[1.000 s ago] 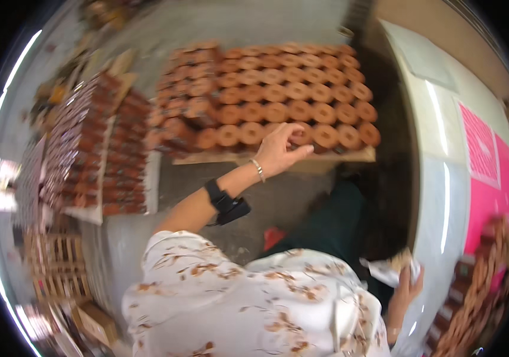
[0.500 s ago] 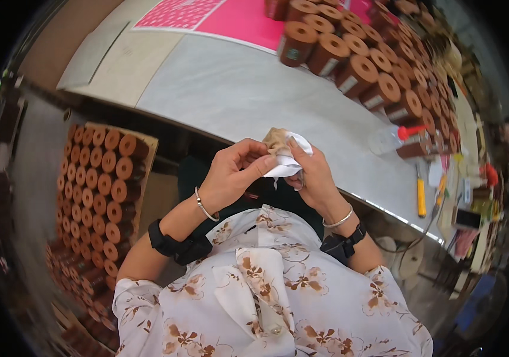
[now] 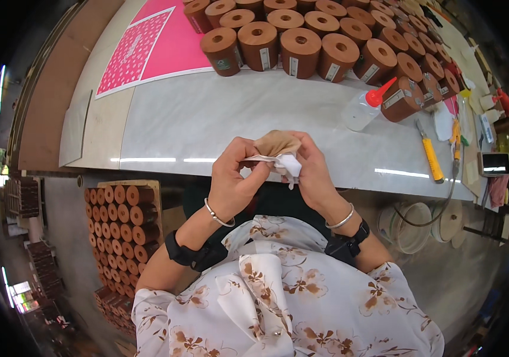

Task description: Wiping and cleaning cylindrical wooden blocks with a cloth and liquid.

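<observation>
Before my body, near the table's front edge, both hands grip a crumpled tan-and-white piece (image 3: 277, 143); whether it is cloth or paper I cannot tell. My left hand (image 3: 235, 179) pinches its thin white edge between thumb and fingers. On the other side my right hand (image 3: 314, 177) is closed round a bunched white part, and its fingertips are partly hidden. The tan part stands up above the white folds, between the two hands.
Rows of brown wooden cylinders with holes (image 3: 299, 46) fill the table's far side. A squeeze bottle with a red tip (image 3: 360, 113) and a yellow-handled cutter (image 3: 431, 159) lie right. More cylinders are stacked (image 3: 118, 229) low left. Buckets (image 3: 409, 229) stand under the table.
My view has shifted, so the table and cylinders sit differently in the picture. The piece has turned in my hands; more of its tan side shows and the white is bunched.
</observation>
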`<state>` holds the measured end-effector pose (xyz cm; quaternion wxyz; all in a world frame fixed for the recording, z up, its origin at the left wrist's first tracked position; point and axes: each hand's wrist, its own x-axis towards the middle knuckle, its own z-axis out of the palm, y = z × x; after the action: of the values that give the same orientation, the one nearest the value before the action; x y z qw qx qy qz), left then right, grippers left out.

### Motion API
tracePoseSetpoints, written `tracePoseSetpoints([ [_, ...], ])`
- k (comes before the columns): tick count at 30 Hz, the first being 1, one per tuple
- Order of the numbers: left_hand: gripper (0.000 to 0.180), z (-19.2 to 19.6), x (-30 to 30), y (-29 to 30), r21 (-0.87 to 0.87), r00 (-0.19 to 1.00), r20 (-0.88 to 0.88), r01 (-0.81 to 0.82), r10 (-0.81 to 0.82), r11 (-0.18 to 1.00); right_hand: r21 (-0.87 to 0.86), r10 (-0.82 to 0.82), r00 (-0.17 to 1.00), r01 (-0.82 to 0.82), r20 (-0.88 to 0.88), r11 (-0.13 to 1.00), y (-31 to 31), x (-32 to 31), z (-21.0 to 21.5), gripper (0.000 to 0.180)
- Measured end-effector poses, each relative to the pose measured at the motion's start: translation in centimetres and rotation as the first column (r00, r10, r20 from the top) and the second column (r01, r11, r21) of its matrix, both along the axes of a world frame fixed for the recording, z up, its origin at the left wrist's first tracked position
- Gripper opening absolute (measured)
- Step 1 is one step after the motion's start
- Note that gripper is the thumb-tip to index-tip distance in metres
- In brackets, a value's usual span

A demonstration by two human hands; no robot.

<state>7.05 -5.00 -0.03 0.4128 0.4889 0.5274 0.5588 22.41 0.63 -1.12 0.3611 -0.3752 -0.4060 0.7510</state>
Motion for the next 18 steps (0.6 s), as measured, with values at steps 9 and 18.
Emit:
tracePoseSetpoints([
  [9,0.019,0.5,1.4,3.1,-0.102,1.0,0.026,0.008,-0.006,0.995,0.271,0.092,0.995,-0.098,0.037,0.958,1.2,2.4,-0.2,0.04],
  [18,0.037,-0.3,1.2,4.4,-0.14,0.999,-0.024,0.032,-0.036,0.99,-0.004,-0.027,0.98,0.026,-0.198,1.0,2.7,3.5,-0.8,0.046],
])
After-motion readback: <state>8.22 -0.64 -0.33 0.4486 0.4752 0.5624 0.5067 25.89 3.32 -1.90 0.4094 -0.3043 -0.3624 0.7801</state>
